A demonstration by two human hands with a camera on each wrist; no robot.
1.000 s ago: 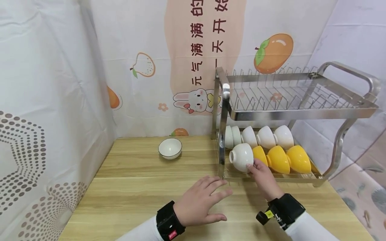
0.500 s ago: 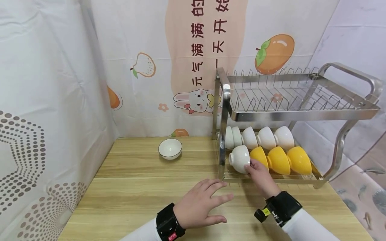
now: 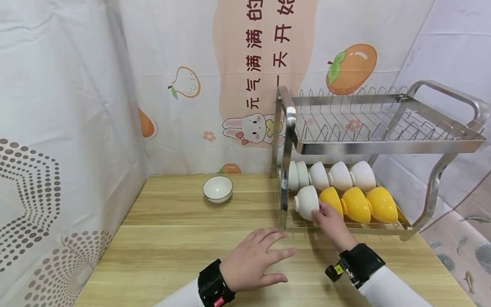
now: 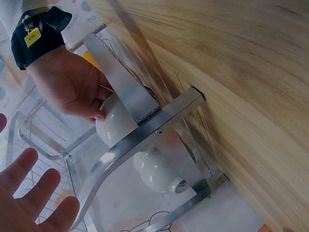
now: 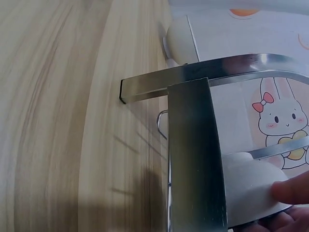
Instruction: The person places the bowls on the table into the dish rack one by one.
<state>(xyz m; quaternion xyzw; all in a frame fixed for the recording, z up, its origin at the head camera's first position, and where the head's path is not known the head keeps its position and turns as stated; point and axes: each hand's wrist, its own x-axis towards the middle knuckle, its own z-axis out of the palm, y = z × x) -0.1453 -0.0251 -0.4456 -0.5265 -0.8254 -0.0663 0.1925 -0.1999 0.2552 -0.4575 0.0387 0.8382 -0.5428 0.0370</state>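
Note:
My right hand (image 3: 333, 224) pinches the rim of a white bowl (image 3: 306, 204), thumb outside and fingers inside. The bowl sits on its side at the left front of the rack's lower tier, its foot facing left. In the right wrist view the thumb presses the white bowl (image 5: 251, 191) behind the rack's front bar. My left hand (image 3: 257, 260) hovers over the table in front of the rack, fingers spread, holding nothing. Beside the held bowl, several yellow bowls (image 3: 354, 204) stand on edge in the front row. Several white bowls (image 3: 339, 175) stand on edge behind them.
The two-tier metal dish rack (image 3: 387, 148) stands at the right of the wooden table (image 3: 165, 238). Its left post (image 3: 285, 170) rises just left of the held bowl. A dark-rimmed white bowl (image 3: 218, 189) sits upright farther back at the left. Printed curtains (image 3: 172, 128) hang behind.
The white bowl in my right hand has lowered slightly and settled into the front row, turned more on edge. My left hand has barely moved.

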